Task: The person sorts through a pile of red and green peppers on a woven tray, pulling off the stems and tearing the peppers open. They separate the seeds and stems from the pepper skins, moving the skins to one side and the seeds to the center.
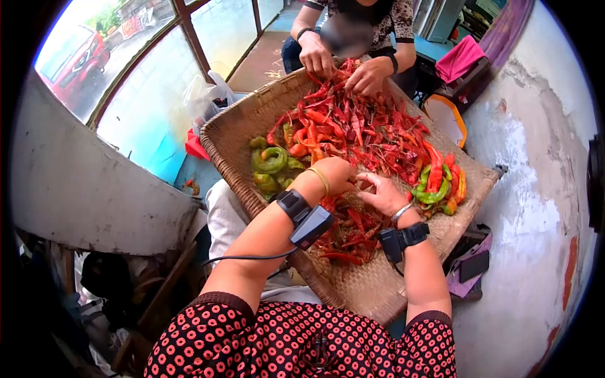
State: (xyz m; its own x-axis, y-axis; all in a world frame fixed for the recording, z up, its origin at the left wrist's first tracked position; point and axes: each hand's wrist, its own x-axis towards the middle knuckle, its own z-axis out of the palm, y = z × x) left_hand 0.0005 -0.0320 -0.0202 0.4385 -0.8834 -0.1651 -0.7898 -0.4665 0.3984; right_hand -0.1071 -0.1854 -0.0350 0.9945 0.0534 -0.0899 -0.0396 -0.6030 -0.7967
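Note:
My left hand, with a yellow bangle at its wrist, is closed in a pinch over the middle of a woven basket tray. My right hand is beside it, its thumb and finger pinched together close to my left fingertips. Whatever is between the fingers is too small or hidden to make out. Dried red chili peppers are heaped just beyond my hands. A smaller pile of dark red chilies lies nearer to me, beneath my wrists.
Green peppers sit at the tray's left, and mixed green and red peppers at its right. Across the tray, another person's hands work in the chilies. A plastic bag stands left; a worn wall rises right.

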